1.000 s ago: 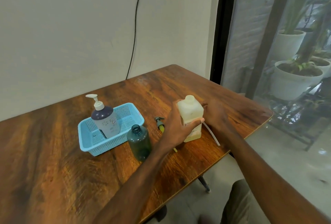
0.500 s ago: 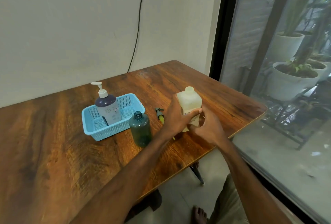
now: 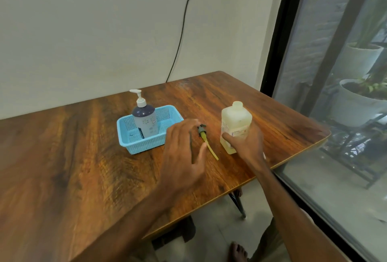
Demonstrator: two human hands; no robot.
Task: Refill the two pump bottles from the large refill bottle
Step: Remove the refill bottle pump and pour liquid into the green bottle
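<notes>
The large pale-yellow refill bottle [image 3: 236, 119] stands upright near the table's right edge. My right hand [image 3: 247, 146] grips its lower part, thumb on the label. My left hand [image 3: 182, 152] is blurred, with fingers spread, in front of the open green bottle [image 3: 191, 148]. Only a dark sliver of that bottle shows between thumb and fingers. A dark-topped pump bottle [image 3: 145, 121] with a white pump stands in the blue basket [image 3: 142, 146]. A loose pump head [image 3: 203, 133] with a yellow tube lies on the table between my hands.
The wooden table [image 3: 83, 167] ends close behind my right hand, with a glass wall and potted plants [image 3: 356, 102] beyond. A black cable [image 3: 182, 31] runs down the wall behind the table.
My left hand let go of the refill bottle and moved left in front of the green bottle. My right hand took hold of the refill bottle. The camera view shifted.
</notes>
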